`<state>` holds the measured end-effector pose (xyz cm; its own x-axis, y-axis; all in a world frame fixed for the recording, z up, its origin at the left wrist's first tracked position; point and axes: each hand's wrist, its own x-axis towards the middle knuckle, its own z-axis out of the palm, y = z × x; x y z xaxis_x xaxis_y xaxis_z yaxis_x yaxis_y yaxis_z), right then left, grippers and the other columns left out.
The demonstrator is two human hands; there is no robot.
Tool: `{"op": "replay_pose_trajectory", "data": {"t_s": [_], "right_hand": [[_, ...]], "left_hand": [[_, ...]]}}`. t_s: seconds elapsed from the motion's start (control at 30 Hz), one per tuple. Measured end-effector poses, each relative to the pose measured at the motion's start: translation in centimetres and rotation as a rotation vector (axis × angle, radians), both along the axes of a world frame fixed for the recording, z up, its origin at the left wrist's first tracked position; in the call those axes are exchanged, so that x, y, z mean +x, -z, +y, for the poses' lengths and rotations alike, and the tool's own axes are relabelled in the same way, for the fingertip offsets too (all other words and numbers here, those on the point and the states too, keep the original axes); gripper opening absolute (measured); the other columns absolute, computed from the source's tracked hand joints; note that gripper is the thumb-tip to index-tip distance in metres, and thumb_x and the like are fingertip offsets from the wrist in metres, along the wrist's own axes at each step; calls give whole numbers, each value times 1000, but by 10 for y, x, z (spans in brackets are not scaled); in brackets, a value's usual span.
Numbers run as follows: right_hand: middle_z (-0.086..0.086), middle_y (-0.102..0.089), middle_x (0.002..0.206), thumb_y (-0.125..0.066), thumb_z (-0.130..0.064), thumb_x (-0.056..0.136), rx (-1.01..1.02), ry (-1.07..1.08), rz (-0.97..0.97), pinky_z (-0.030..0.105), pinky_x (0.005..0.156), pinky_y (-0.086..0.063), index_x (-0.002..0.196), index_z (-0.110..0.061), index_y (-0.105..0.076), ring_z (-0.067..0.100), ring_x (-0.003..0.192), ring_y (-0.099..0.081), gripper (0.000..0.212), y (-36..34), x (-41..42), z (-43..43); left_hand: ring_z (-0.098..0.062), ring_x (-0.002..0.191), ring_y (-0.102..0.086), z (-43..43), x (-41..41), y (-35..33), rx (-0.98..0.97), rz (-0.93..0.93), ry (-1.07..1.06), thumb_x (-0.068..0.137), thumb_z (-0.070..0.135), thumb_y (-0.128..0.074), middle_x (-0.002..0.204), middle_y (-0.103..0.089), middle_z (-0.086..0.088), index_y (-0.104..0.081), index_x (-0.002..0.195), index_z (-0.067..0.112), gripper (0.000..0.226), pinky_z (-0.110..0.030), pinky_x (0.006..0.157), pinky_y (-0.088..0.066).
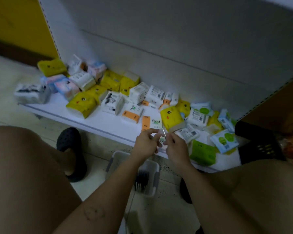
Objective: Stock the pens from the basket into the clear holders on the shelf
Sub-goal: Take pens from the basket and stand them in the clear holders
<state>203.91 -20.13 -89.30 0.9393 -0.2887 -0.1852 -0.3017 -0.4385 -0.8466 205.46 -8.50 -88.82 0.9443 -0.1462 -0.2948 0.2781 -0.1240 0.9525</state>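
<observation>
Small clear piece (163,132) is pinched between left hand (146,143) and right hand (175,146) over the shelf (95,120) edge, pens (141,180) seen in basket (116,157) below.

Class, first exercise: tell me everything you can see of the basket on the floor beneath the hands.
The basket is a pale rectangular tub, plastic by its look, with a darker grey handle at each side. It stands upright on the speckled floor before the low shelf, between the person's knees. Dark pens are bunched in it. The left forearm crosses over it and hides part; neither the left hand nor the right hand touches it.
</observation>
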Motion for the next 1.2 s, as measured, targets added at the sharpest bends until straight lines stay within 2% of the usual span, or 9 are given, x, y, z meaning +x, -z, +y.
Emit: {"op": "replay_pose_trajectory", "data": {"t_s": [0.13, 0.27, 0.37, 0.47, 0.57, 0.7, 0.77, 0.97, 1.2], "right_hand": [[6, -62, 77, -51, -20, 100, 226, 69, -99, 31, 52, -54, 95, -16, -68, 16, 66, -59, 18, -39, -2, -6], [10, -63, 81, -58, -15, 96, 356, 106, -246, 33, 59, -59, 100, -5, -66, 19, 68, -64, 14, -85, 0, -20], [5, -63, 79, -62, -10, 93, 375, 143, -331, 34, 61, -60, 88, -11, -62, 15, 66, -66, 4, -113, 0, -32], [5, -66, 80, -66, -10, 90, 313, 142, -447, 43, 74, -59, 81, -21, -63, 23, 78, -68, 14, -144, -1, -52], [-1, -66, 79, -68, -11, 88, 226, 147, -574, 37, 78, -54, 82, -27, -62, 22, 82, -66, 18, -181, -6, -75], [8, -66, 89, -66, -17, 91, 182, 120, -697, 35, 81, -55, 117, -32, -56, 19, 89, -68, 32, -230, -20, -103], [10, -64, 93, -63, -17, 93, 159, 87, -754, 30, 80, -56, 129, -37, -50, 17, 87, -67, 43, -256, -28, -115], [2, -64, 94, -64, -12, 91, 57, 75, -859, 45, 81, -58, 111, -38, -60, 16, 86, -69, 33, -323, -40, -147], [-3, -61, 96, -64, -11, 90, 40, 84, -978, 34, 77, -59, 112, -35, -59, 14, 84, -69, 34, -378, -29, -180]], "left_hand": [[-18, 57, -60, -6, 1, -39, -93, -27, 9, 96, 23, -55, 74, -70, -14, -65, 106, 14, 17, -25, 51, -48], [-18, 61, -65, -15, 9, -84, -195, -67, 23, 96, 15, -56, 75, -69, -11, -59, 100, 10, 7, -32, 60, -54], [-17, 63, -70, -26, 15, -119, -160, -144, 67, 95, 11, -56, 80, -69, -13, -54, 90, 10, 6, -29, 59, -55], [-27, 74, -72, -44, 21, -158, -114, -274, 99, 92, 9, -60, 89, -65, -15, -55, 90, 7, 6, -44, 71, -57], [-31, 83, -71, -65, 17, -203, -157, -352, 142, 89, 6, -64, 79, -59, -7, -57, 90, 9, 8, -51, 79, -55], [-32, 85, -69, -91, 5, -254, -173, -509, 222, 89, 4, -64, 78, -64, -11, -59, 116, 16, 30, -51, 77, -57], [-29, 84, -70, -101, 1, -279, -129, -621, 254, 90, 9, -65, 79, -69, -11, -63, 117, 21, 30, -49, 77, -58], [-21, 75, -72, -127, -7, -349, -69, -799, 277, 87, 12, -69, 89, -70, -9, -61, 108, 20, 24, -41, 69, -61], [-14, 78, -70, -159, 8, -410, 29, -1000, 301, 87, 12, -67, 89, -70, -4, -62, 110, 23, 26, -39, 71, -61]]}}
